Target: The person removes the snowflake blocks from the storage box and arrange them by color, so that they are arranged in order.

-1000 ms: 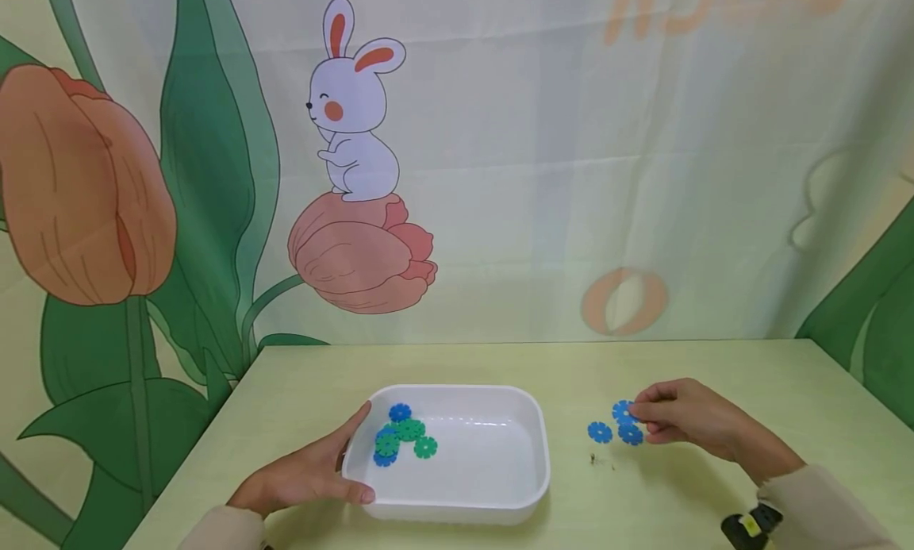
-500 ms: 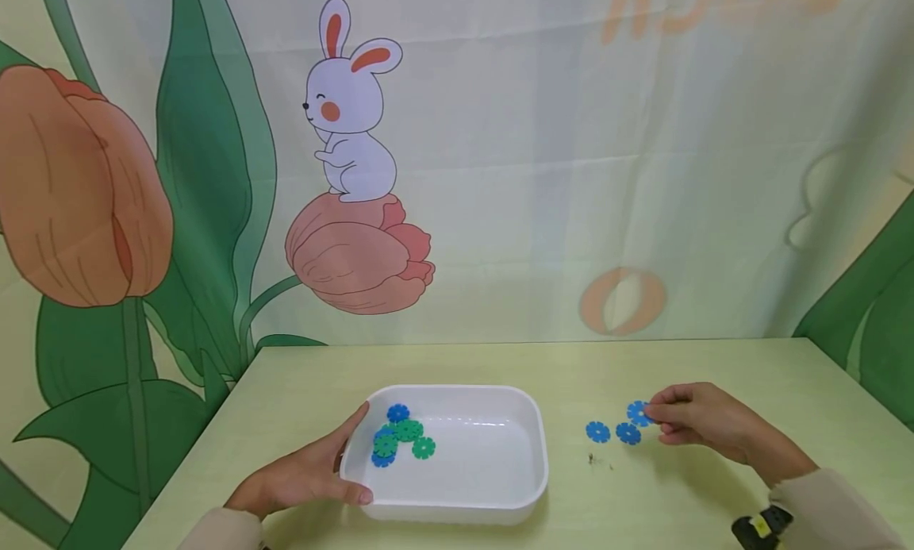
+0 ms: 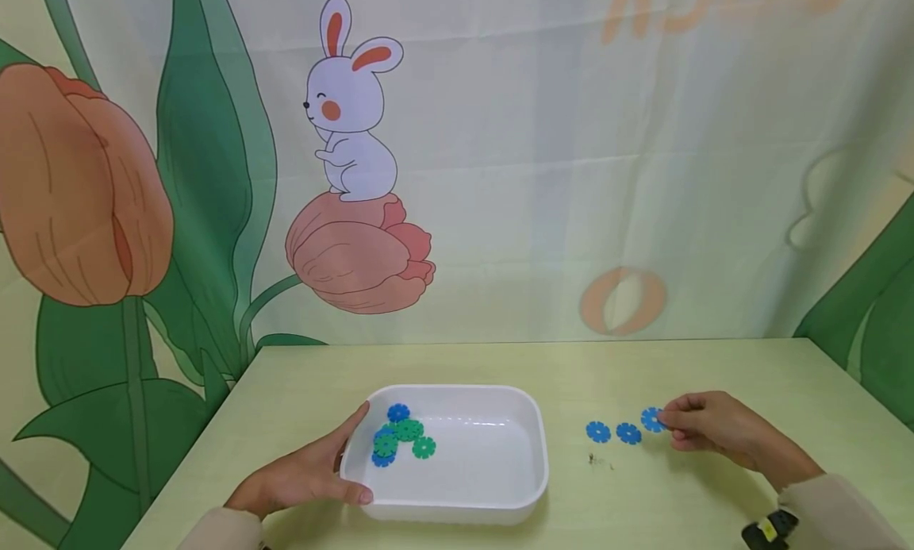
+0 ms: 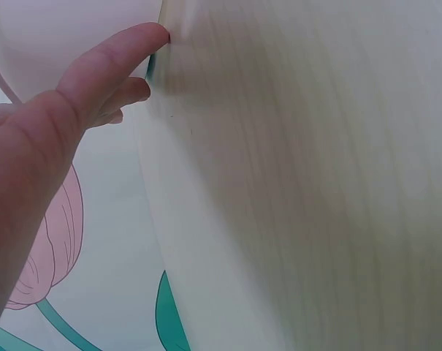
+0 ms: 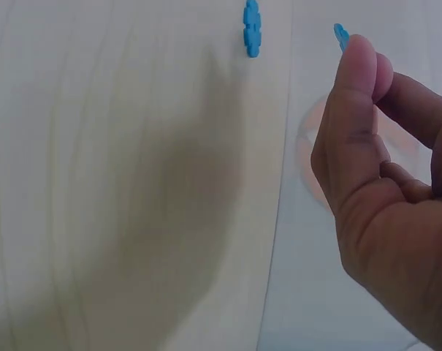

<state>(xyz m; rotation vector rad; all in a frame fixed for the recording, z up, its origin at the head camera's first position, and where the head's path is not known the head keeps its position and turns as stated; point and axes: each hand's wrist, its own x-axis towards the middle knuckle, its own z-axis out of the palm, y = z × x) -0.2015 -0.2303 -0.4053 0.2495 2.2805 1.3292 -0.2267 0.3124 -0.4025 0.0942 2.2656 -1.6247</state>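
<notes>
A white plastic tray (image 3: 471, 506) stands on the table, holding several notched snowflake discs, blue (image 3: 398, 413) and green (image 3: 424, 448), at its left end. My left hand (image 3: 300, 475) holds the tray's left end, thumb at the near corner and fingers along the outer side. To the right of the tray, my right hand (image 3: 724, 431) pinches a blue snowflake disc (image 3: 652, 419) between thumb and fingertips, its edge covered by them. Two more blue snowflake discs, one left (image 3: 598, 432) and one nearer the hand (image 3: 629, 433), lie on the table. In the right wrist view, the pinched disc (image 5: 341, 35) barely shows.
Small dark specks (image 3: 591, 459) mark the pale yellow-green table (image 3: 571, 367) below the loose discs. Behind the table's far edge hangs a curtain (image 3: 500, 177) printed with tulips and a rabbit.
My right hand has drawn the pinched blue disc rightward and slightly nearer, away from the two others it was beside. The left hand keeps its place on the tray.
</notes>
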